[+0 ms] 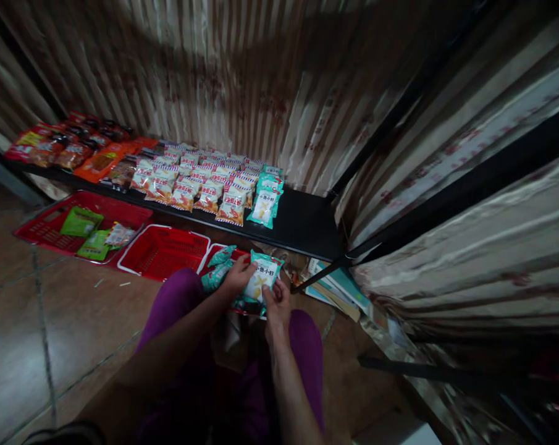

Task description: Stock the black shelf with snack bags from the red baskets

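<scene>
Between my two hands is a teal-and-white snack bag [261,275], held upright above a red basket in front of my knees. My left hand [238,275] grips its left edge, and the fingers of my right hand [277,301] close on its lower right side. More teal snack bags [215,278] lie in that basket, partly hidden by my left hand and knee. Just beyond, on the black shelf [307,224], a short row of matching teal bags [264,207] stands at the right end of the stock.
Rows of white-and-red snack bags [184,193] and orange-red packets [104,162] fill the shelf leftward. On the tiled floor sit a red basket [165,252] and another basket [38,225] with green packets [94,245]. Flattened cardboard [335,290] lies under the shelf's right end, near a black frame bar [422,185].
</scene>
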Demonstrator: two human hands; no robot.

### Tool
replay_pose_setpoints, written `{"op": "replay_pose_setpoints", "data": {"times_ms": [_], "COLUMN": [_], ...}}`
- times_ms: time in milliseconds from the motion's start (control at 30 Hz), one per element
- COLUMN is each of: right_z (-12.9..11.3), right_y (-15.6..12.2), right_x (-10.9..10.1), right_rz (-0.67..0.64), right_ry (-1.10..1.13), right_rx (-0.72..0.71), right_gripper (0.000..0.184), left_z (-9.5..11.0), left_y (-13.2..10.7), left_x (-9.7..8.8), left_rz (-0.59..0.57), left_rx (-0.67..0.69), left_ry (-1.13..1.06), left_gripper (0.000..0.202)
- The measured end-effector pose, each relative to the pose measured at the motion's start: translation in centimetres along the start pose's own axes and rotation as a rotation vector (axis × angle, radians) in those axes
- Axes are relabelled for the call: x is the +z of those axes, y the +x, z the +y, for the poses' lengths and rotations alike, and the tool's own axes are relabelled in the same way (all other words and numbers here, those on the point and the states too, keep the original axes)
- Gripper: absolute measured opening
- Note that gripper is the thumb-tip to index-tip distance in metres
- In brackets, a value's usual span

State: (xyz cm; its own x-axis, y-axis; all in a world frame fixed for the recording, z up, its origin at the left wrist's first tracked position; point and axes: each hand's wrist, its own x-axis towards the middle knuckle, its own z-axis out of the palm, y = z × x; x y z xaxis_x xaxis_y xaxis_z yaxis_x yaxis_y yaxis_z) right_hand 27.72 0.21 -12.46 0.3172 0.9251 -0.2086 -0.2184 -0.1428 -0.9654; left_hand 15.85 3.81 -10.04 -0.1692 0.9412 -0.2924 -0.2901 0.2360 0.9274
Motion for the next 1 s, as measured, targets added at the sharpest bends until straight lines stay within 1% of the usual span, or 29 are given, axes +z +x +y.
{"op": "replay_pose_setpoints", "data": {"times_ms": [100,200,300,367,467,533,600,733,867,1000], "right_z": [-2.5,-4.8,-7.4,-9.2,-11.5,-12.7,-13.4,-14.3,-14.8,-14.9], "right_y": [-1.7,-3.0,-3.6,-3.8,-4.2,-4.6,-5.0,-5.8,-6.2,-5.6], "right_x": [-0.3,-0.5,-0.4,-0.1,0.5,0.8,1.0,1.1,1.3,1.6], "right_rz": [-0.103,-0.168,-0.169,-0.160,-0.175,-0.171,-0.153,-0.103,-0.061,-0.031], "right_ry": [0.011,0.066,0.141,0.162,0.200,0.215,0.226,0.221,0.220,0.230], "right_rx": [-0.073,-0.067,-0.048,-0.071,-0.089,-0.096,-0.097,-0.082,-0.069,-0.073], "right_gripper": [0.059,0.062,0.060,0.056,0.047,0.040,0.034,0.029,0.032,0.036], "left_z": [2.3,4.1,5.2,5.8,6.9,7.7,8.5,9.7,10.5,10.9], "left_y": [-2.0,-4.0,-5.6,-6.6,-7.9,-8.8,-9.5,-10.4,-11.0,-11.4], "left_x": [0.2,0.3,0.4,0.4,0.4,0.4,0.4,0.3,0.2,0.1], "left_rz": [-0.067,-0.093,-0.086,-0.093,-0.136,-0.164,-0.153,-0.076,-0.065,-0.078], "left_rx": [0.064,0.133,0.211,0.266,0.327,0.334,0.327,0.301,0.290,0.254], "left_ry": [-0.035,-0.050,-0.019,0.009,0.036,0.029,0.018,0.008,-0.036,-0.081], "left_gripper": [0.042,0.040,0.038,0.037,0.036,0.036,0.036,0.039,0.040,0.038]}}
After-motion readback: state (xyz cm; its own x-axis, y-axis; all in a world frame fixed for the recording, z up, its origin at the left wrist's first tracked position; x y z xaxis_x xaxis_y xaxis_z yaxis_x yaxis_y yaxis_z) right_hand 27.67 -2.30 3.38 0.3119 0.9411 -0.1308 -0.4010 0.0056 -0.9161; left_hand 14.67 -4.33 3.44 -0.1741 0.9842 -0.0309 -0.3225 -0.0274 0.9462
